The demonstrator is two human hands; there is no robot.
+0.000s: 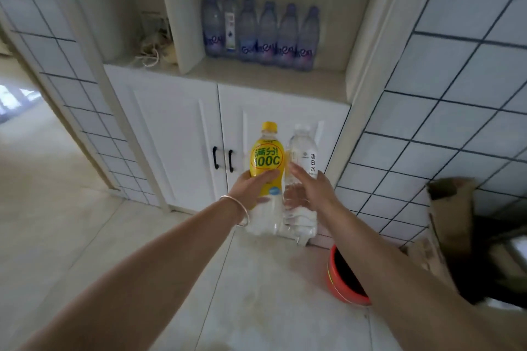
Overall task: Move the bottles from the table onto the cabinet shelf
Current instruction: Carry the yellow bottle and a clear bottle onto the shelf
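My left hand [253, 188], with a silver bangle on the wrist, grips a bottle with a yellow label and yellow cap [266, 157]. My right hand [309, 188] grips a clear water bottle with a white label [303, 151] right beside it. Both bottles are upright, held in front of the white cabinet doors, below the shelf. On the cabinet shelf [273, 80] above stands a row of several clear bottles with purple labels [268, 34], one of them taller with a white label [230, 23].
The cabinet doors [176, 134] with black handles are closed. A left shelf compartment holds a tangle of cord [155, 45]. A red bucket [339, 279] sits on the floor at right, next to a brown cardboard box [450, 208]. Tiled walls flank the cabinet.
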